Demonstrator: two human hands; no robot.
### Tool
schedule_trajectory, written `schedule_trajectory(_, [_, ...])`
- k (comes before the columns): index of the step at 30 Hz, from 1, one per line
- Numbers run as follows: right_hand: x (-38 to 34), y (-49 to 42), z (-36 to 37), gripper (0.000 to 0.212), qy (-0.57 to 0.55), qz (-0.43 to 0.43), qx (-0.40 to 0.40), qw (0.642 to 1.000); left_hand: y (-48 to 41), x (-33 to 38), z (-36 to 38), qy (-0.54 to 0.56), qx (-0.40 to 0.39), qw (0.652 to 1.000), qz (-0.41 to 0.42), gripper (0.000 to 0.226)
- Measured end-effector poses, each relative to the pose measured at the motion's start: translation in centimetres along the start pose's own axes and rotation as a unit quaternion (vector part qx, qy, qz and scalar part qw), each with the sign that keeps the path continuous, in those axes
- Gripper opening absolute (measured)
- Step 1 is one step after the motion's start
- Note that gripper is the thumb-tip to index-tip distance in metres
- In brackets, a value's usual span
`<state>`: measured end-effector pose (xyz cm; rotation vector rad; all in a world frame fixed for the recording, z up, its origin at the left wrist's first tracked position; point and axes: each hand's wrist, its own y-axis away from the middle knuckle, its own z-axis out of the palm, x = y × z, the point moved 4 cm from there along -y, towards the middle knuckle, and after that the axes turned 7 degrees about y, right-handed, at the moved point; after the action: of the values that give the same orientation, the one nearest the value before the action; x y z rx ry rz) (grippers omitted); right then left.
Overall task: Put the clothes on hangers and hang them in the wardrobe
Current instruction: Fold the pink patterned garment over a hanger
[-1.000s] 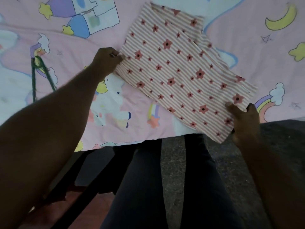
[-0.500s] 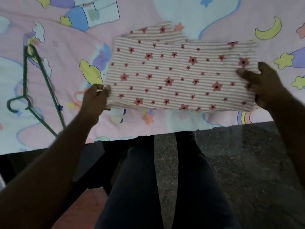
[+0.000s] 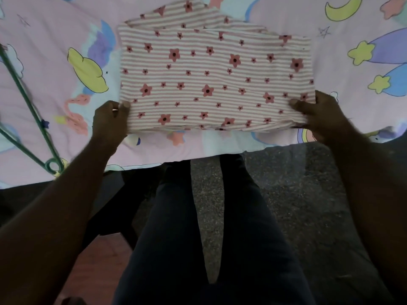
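Note:
A folded pink-and-white striped garment [image 3: 211, 78] with red star flowers lies flat on the bed, its long side across my view. My left hand [image 3: 110, 119] pinches its near left corner. At the near right corner my right hand [image 3: 319, 115] grips the cloth, thumb on top. A green wire hanger [image 3: 28, 119] lies on the bed at the far left, partly cut off by the frame edge.
The bed is covered by a pink sheet [image 3: 55, 40] printed with unicorns, moons and stars. Its near edge runs just below my hands. Below it are my dark-trousered legs [image 3: 198, 238], a speckled dark floor [image 3: 297, 194] and a dark bed frame at the left.
The garment turned from a diagonal lie to square across the bed and slid toward the near edge. Both hands kept hold of their corners and came closer to me.

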<state>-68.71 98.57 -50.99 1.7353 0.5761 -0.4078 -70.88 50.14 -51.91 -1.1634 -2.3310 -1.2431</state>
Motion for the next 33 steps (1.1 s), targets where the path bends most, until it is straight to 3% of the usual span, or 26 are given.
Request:
schedule_trajectory(5, [0.6,-0.3,0.5,0.024,-0.029,0.023,0.012,0.999,0.4,-0.5,1.8,0.017,-0.049,0.997,-0.051,0.036])
schedule_trajectory(8, [-0.7,-0.5,0.5,0.031,-0.057,0.039,0.013,0.998,-1.0,0.9,1.9,0.119,-0.087,0.984,-0.104,0.021])
schedule_trajectory(13, [-7.4,0.6,0.2,0.032,-0.078,0.002,0.001,0.997,-1.2,7.4,-0.9,0.302,-0.161,0.935,-0.096,0.007])
schedule_trajectory(17, [-13.2,2.8,-1.3,0.022,-0.073,-0.059,-0.029,0.995,-0.2,12.1,-5.5,0.384,-0.153,0.910,-0.019,0.023])
schedule_trajectory(21, [-14.3,4.0,-3.3,0.024,-0.077,-0.096,-0.039,0.992,1.9,12.6,-7.8,0.357,-0.093,0.929,0.038,0.011])
schedule_trajectory(24, [-10.9,1.9,-2.5,0.079,-0.034,-0.058,-0.045,0.997,2.1,8.1,-5.2,0.314,-0.040,0.948,0.000,0.011])
schedule_trajectory(26, [-7.8,0.2,-1.3,0.102,-0.003,-0.029,-0.043,0.999,2.0,4.5,-2.0,0.262,-0.030,0.964,-0.041,0.014])
schedule_trajectory(29, [-3.8,-2.4,-0.2,0.103,0.022,-0.024,-0.030,0.999,2.0,0.2,2.2,0.222,-0.007,0.969,-0.112,0.007])
schedule_trajectory(33, [-3.4,-2.5,-0.8,0.078,0.071,-0.049,-0.025,0.996,1.7,-1.3,3.1,0.199,0.012,0.975,-0.103,0.014])
